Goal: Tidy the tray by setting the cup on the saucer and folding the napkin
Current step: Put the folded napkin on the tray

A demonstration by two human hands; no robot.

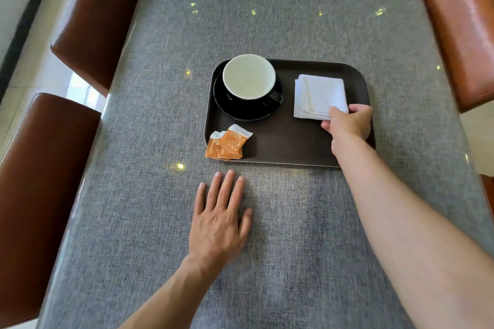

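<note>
While the right hand (348, 121) is pinching the near right corner of the folded napkin (319, 96), that napkin is lying flat at the tray's (288, 147) far right; grip closed on the cloth, thumb and fingers curled round it; cup (250, 80) is sitting on the saucer (235, 112) at the tray's far left corner, handle pointing right; orange sachets (227, 143) are overhanging the near left corner; left hand (220, 219) is resting flat on the tabletop (267, 21), fingers straight, holding nothing, near the tray's near edge.
</note>
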